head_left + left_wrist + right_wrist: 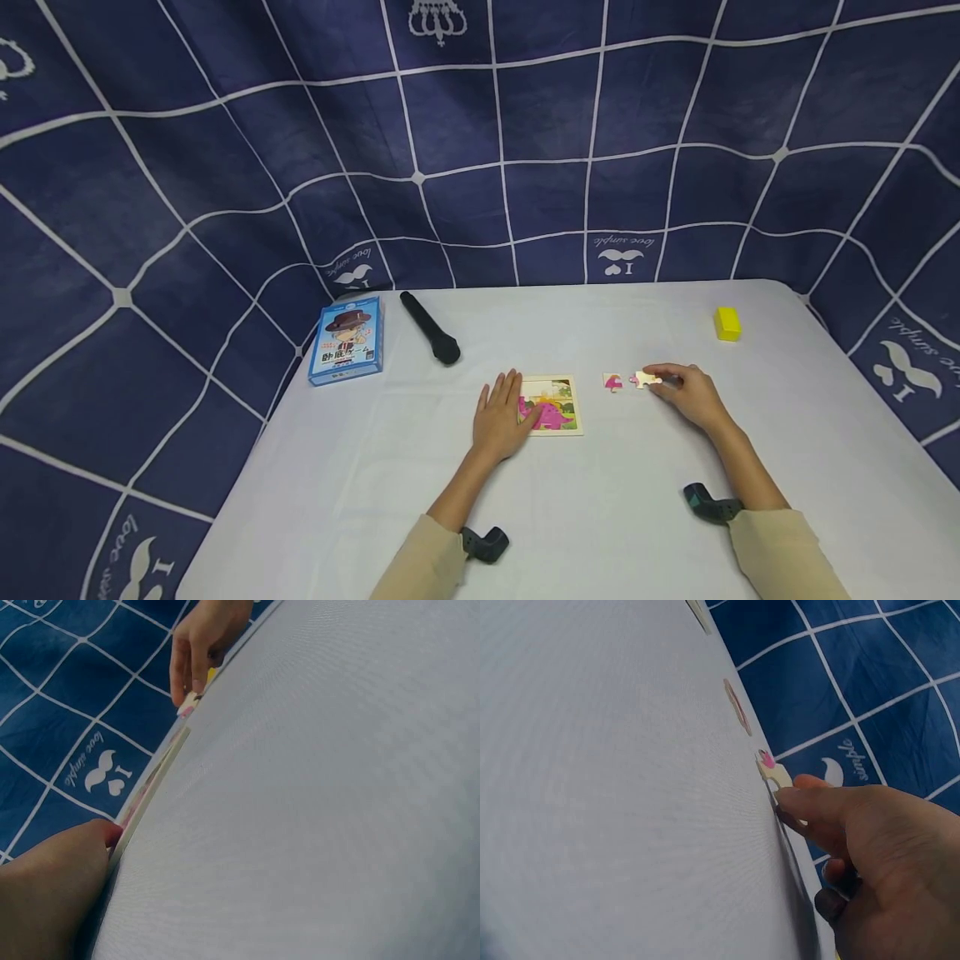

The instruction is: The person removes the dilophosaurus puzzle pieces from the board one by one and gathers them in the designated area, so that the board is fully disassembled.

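Note:
A square wooden puzzle board (553, 406) with a pink dinosaur picture and a pale frame lies on the white table. My left hand (498, 421) rests over its left edge, fingers extended and thumb lying across the picture. To the board's right, my right hand (692, 395) pinches a pale puzzle piece (776, 772) with a pink patch between thumb and fingers. The piece is tilted up in the right wrist view, part of it hidden by the fingertips. Between board and right hand lies a second puzzle piece (612, 382), pink and white, flat on the table.
At the back left stand a blue card-game box (347, 340) and a black microphone (431, 328). A small yellow block (727, 323) sits at the back right. A navy curtain with white lines (540, 200) hangs behind the white-covered table (600, 517).

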Demonstrator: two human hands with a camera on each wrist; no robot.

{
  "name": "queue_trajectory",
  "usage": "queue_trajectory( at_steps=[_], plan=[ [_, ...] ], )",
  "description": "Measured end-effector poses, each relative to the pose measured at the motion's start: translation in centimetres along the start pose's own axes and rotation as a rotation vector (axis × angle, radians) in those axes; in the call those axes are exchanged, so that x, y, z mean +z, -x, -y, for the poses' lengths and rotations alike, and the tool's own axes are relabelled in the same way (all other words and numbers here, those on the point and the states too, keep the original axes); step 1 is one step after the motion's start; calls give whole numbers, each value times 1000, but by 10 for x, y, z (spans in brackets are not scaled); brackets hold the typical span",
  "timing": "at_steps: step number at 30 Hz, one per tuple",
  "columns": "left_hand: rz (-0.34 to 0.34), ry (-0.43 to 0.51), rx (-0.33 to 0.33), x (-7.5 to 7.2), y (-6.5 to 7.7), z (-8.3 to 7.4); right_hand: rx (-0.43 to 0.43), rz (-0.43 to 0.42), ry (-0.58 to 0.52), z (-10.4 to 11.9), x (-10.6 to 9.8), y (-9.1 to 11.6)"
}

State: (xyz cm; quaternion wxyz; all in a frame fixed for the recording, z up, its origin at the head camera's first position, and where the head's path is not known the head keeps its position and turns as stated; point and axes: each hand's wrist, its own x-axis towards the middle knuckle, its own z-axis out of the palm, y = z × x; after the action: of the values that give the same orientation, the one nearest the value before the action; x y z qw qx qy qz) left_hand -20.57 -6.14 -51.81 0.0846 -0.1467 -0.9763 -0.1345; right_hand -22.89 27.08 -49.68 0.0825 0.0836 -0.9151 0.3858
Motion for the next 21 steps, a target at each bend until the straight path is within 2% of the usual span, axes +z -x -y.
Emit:
queue_trajectory(
  at_steps=[16, 21],
  plan=[
    [20, 11, -14, 0, 0, -1, -65, -34, 31, -8, 5, -2],
    [29, 16, -14, -2, 0, -1, -82, -20, 58, -8, 6, -3]
  ],
)
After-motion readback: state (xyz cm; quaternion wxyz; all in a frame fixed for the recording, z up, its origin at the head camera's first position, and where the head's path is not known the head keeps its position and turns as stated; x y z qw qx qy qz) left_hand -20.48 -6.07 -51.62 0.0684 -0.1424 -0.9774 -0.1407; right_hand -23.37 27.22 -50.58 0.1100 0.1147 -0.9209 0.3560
